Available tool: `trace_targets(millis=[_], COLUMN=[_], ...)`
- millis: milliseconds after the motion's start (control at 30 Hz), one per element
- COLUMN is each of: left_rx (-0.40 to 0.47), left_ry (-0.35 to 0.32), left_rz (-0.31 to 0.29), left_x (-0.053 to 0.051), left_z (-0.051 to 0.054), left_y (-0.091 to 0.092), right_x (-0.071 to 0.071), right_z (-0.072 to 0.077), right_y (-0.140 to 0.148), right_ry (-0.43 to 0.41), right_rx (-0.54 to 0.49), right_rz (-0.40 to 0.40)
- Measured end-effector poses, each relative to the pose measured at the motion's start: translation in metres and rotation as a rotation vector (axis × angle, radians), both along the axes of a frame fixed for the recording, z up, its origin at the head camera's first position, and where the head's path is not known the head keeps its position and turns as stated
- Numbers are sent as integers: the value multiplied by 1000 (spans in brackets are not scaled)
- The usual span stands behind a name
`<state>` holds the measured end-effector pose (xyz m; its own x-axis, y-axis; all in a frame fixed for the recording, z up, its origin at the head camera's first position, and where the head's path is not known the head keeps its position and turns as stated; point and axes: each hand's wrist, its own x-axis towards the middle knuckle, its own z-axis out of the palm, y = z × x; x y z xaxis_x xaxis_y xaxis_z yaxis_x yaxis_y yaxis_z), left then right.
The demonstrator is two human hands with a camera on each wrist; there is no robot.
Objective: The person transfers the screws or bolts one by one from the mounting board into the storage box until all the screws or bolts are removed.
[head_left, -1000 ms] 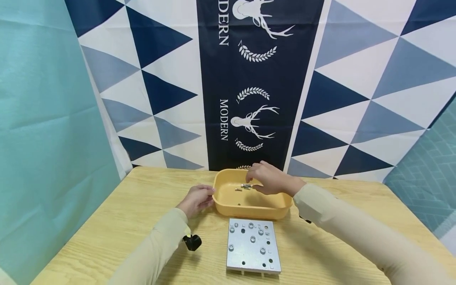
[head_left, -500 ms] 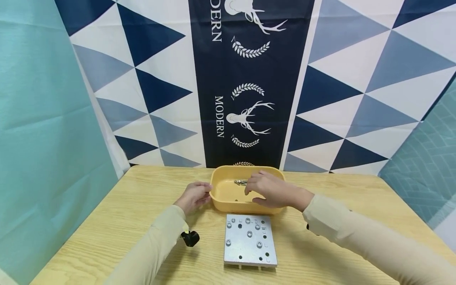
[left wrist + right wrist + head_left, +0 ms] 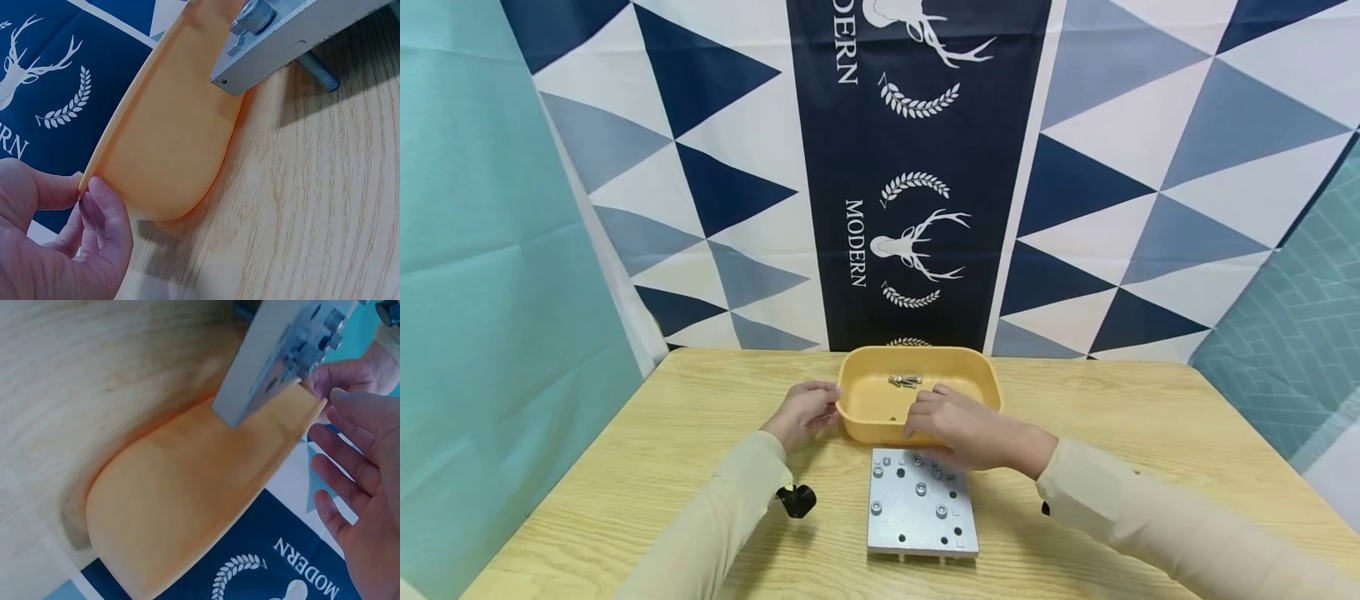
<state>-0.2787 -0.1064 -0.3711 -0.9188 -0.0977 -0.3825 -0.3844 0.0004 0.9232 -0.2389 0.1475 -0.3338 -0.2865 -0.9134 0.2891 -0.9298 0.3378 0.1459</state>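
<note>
A shallow yellow plastic bin [image 3: 868, 432] stands at the back of the table, with several small metal screws [image 3: 906, 381] lying inside. My left hand [image 3: 808, 408] pinches the bin's left rim between thumb and fingers, as the left wrist view confirms. Just in front of the bin sits a silver metal plate [image 3: 917, 525] with several socket-head screws [image 3: 921, 489] in it and some bare holes. Over the plate's far right corner hovers my right hand [image 3: 962, 425], fingers loosely bent and spread. Nothing shows between its fingers [image 3: 337, 478] in the right wrist view.
Threaded screw ends [image 3: 319, 72] stick out beneath the plate, which is raised off the wooden table [image 3: 715, 400]. Behind the table hangs a patterned cloth [image 3: 917, 167]. A black wrist camera [image 3: 797, 502] hangs below the left sleeve.
My right hand has come out from above the bin toward me, over the plate's far edge. My left hand stays on the bin's rim. The head view has shifted slightly.
</note>
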Motion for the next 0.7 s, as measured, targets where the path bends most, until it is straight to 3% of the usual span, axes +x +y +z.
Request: trace_targets(millis=[233,500,700], left_rx=[14,29,41], left_ry=[-14,-7,0], left_rz=[6,-9,15], left_x=[1,1,0], left_z=[1,-3,-1], left_y=[0,1,0], right_x=[7,14,16], right_z=[-10,-21,-23], right_y=[-3,-2,-6], right_ry=[11,38,92], right_rx=[-4,59,21], right_rz=[18,-21,-55])
